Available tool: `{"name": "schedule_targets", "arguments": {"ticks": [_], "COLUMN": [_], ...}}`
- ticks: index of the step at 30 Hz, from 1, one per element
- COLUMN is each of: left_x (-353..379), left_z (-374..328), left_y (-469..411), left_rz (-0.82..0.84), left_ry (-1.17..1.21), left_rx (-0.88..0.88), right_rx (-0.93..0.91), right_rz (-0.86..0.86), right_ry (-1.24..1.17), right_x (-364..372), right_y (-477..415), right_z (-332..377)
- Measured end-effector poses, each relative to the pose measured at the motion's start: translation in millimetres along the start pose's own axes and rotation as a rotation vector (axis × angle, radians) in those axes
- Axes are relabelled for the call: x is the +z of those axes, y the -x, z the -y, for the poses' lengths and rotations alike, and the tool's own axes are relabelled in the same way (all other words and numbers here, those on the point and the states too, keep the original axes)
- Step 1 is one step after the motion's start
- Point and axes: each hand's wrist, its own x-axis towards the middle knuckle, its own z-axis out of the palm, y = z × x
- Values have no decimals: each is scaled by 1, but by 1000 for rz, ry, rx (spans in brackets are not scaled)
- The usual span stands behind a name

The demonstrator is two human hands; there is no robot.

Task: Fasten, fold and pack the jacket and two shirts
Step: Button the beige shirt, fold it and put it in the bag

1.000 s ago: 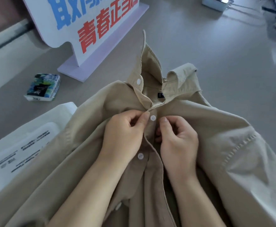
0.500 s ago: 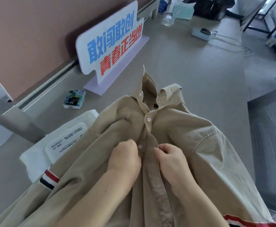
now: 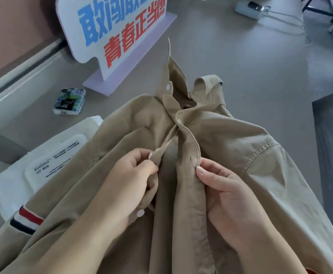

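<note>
Working on a tan shirt (image 3: 231,139), spread out on the floor (image 3: 240,56) with the collar pointing at the far edge by the wall. Covers part of a white wipes pack (image 3: 49,165) on the left. Done up at the neck button (image 3: 179,121) and open below that (top collar button not done either).

Pinching the button edge with the left hand (image 3: 130,180), thumb and first fingers closed on the cloth, other fingers curled under. Pinching the hole edge with the right hand (image 3: 231,194), one fingertip (image 3: 200,171) pressed just under a hole (image 3: 190,159), other fingers tucked along the cloth. Holding the two edges apart, with a gap between.

Looks light and floppy. Bends anywhere, wrinkles fast, does not break. Not slippery, so easy to keep hold of. Likely to slide and bunch up if pulled hard, so go gently.

Best to grab the thick front strips, close to a button and its hole, not the thin loose cloth. Keep the hole strip tight with one hand and push the button through with the other. Mind the low button (image 3: 140,212) by the left palm for after. For folding, take the shoulders and the bottom edge.
</note>
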Motion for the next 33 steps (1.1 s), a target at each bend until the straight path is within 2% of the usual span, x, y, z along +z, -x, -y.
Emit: {"name": "schedule_targets", "arguments": {"ticks": [9, 13, 18, 26, 33], "left_x": [1, 4, 6, 5, 8], "left_z": [2, -3, -4, 3, 1], "left_y": [7, 12, 14, 12, 11], "left_rz": [-35, -57, -74, -43, -30], "left_ry": [11, -8, 31, 82, 222], "left_rx": [109, 106, 94, 135, -32], "right_rx": [-65, -277, -482, -527, -529], "right_rz": [-8, -159, -203, -178, -189], "right_ry": [178, 461, 725, 713, 654], "right_x": [10, 19, 25, 24, 25], "right_y": [0, -1, -2, -1, 0], "right_z": [0, -6, -12, -16, -16]}}
